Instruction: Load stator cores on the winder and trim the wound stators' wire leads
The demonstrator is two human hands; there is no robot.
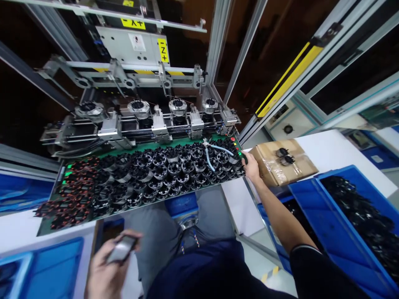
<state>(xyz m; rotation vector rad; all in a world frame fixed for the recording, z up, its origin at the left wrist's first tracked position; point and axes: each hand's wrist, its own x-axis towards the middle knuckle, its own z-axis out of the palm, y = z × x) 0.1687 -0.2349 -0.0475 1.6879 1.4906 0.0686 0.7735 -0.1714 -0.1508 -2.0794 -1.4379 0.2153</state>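
Note:
My left hand [107, 265], blurred at the lower left, is closed around a grey-banded, dark-edged stator core [122, 249]. It hovers below the front edge of the green work panel [46, 226], apart from it. At the panel's right end my right hand [252, 167] has its fingers curled by a dark piece, beside lit buttons [237, 148]; what the fingers grip is unclear. Black stator cores [174, 168] stand packed in rows on the panel. Cores wound with copper-coloured wire [75, 191] lie at its left end. Blue-handled pliers [208, 155] rest on the cores near my right hand.
Behind the panel stands a winding machine [160, 128] with several heads holding cores. A cardboard box [282, 168] with two cores [285, 156] on top sits at right. Blue bins [314, 207] of dark parts stand lower right, another blue bin [52, 265] lower left.

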